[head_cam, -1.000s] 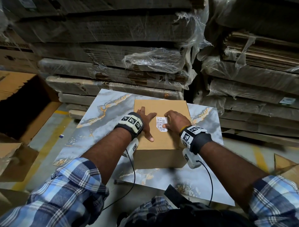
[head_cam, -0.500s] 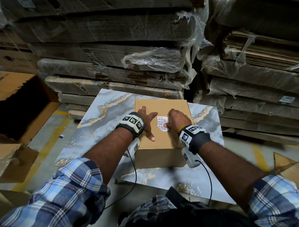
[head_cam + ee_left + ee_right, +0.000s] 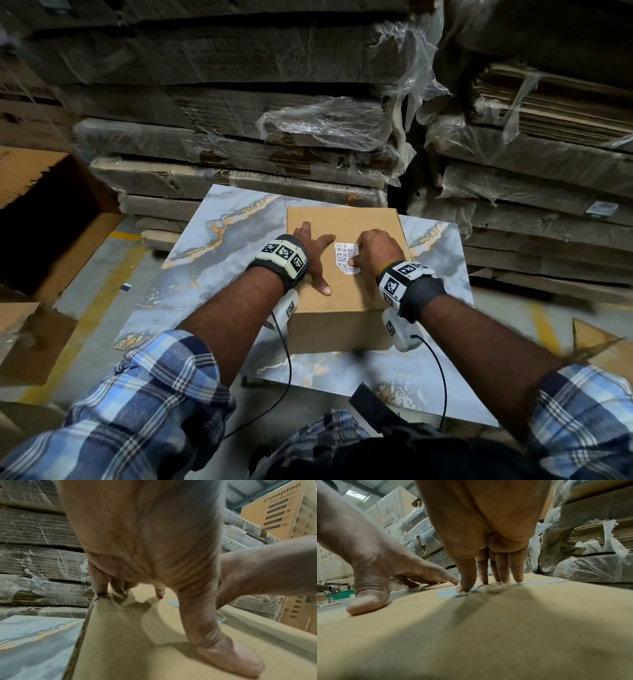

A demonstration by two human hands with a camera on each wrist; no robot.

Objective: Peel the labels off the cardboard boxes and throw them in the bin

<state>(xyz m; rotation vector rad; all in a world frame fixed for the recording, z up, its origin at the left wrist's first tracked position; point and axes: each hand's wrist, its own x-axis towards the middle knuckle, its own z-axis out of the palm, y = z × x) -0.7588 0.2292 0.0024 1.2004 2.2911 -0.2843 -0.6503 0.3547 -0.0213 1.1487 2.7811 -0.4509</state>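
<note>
A brown cardboard box [image 3: 342, 301] lies on a marble-patterned board [image 3: 222, 253]. On its top is a white label [image 3: 343, 257] printed with codes. My left hand [image 3: 315, 255] lies spread on the box just left of the label, fingers straight, thumb [image 3: 223, 649] pressed down. My right hand [image 3: 364, 255] is at the label's right edge. In the right wrist view its thumb [image 3: 464, 586] presses on the label [image 3: 447, 593], and the straight fingers [image 3: 517, 574] touch the box beyond it. The label still lies almost flat on the cardboard.
Plastic-wrapped stacks of flattened cardboard [image 3: 239, 137] rise directly behind the board and to the right [image 3: 531, 154]. A large open carton [image 3: 51, 222] stands on the floor at the left. More cardboard [image 3: 603, 353] lies at the right. A green tray [image 3: 339, 594] shows far off.
Both hands stay in place on the box. The right fingertips have shifted only slightly at the label's right edge.
</note>
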